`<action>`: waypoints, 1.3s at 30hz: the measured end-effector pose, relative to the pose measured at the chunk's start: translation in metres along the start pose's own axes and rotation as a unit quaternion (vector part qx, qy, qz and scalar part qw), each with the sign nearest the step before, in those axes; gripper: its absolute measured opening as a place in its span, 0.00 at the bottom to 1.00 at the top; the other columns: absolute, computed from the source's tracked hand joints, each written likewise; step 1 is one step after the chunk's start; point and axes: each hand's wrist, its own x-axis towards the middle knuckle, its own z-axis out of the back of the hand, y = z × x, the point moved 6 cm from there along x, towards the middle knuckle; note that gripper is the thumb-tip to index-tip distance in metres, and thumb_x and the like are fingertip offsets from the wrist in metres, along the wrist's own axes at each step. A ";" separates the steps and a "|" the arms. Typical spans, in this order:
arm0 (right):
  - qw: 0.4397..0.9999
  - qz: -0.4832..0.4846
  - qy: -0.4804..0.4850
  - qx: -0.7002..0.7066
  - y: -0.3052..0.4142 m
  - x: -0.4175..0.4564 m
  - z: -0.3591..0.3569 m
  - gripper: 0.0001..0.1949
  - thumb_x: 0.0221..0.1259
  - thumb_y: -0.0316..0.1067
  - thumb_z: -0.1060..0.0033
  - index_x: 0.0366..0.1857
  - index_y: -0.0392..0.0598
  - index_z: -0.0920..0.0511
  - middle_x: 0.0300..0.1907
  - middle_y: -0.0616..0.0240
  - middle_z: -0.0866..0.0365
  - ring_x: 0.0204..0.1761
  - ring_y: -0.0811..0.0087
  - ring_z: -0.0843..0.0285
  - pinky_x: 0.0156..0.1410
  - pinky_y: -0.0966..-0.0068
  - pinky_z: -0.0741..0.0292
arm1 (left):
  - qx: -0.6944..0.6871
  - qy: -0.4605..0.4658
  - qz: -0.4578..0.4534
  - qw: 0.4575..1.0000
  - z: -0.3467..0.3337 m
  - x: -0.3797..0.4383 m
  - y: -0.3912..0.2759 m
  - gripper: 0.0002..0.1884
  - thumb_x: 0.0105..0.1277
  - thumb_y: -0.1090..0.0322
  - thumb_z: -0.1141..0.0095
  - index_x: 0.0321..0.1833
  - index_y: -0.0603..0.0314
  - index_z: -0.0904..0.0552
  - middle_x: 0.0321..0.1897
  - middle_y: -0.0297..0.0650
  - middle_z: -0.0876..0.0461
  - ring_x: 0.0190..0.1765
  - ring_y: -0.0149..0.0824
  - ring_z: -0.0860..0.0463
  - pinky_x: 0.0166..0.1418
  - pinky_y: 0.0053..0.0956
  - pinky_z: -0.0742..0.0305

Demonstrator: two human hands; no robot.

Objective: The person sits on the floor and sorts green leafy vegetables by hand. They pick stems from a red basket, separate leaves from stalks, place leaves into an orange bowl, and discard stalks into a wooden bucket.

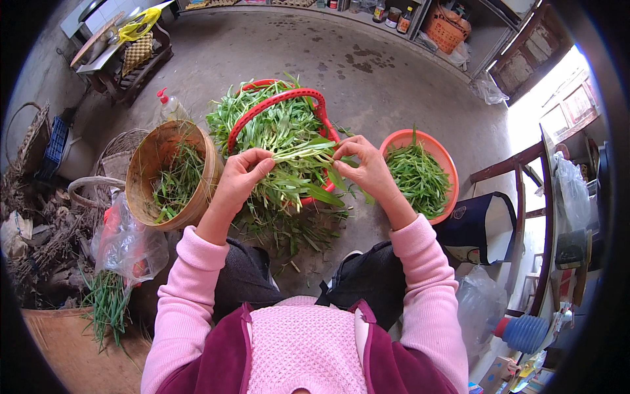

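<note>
My left hand (244, 172) pinches the pale stems of a small bunch of leafy greens (302, 153), which look like water spinach. At the bunch's right end, the thumb and fingers of my right hand (362, 160) pinch a stem or leaf. Both hands are above the near side of a red plastic basket (281, 100), heaped with the same greens (268, 115). To the right is a coral plastic colander (451, 170) holding picked leafy tips (418, 180). A tan bucket (170, 133) at left holds stalks and grassy scraps (178, 180). Loose trimmings (290, 229) lie on the floor below the basket.
Behind the bucket stands a clear pump bottle (171, 107). Left are a wicker basket (115, 147), a plastic bag (130, 241) and green onions (109, 305). A dark blue bag (472, 226) and wooden frame (517, 197) are at right. Shelves (364, 18) line the back.
</note>
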 end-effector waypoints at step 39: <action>0.942 -0.099 0.022 -0.319 -0.055 0.007 0.005 0.07 0.63 0.32 0.57 0.34 0.40 0.31 0.31 0.48 0.19 0.36 0.46 0.19 0.40 0.54 0.24 | -0.080 0.166 0.192 0.964 -0.029 -0.015 0.032 0.10 0.71 0.59 0.49 0.40 0.58 0.22 0.27 0.29 0.21 0.30 0.20 0.22 0.32 0.14 0.28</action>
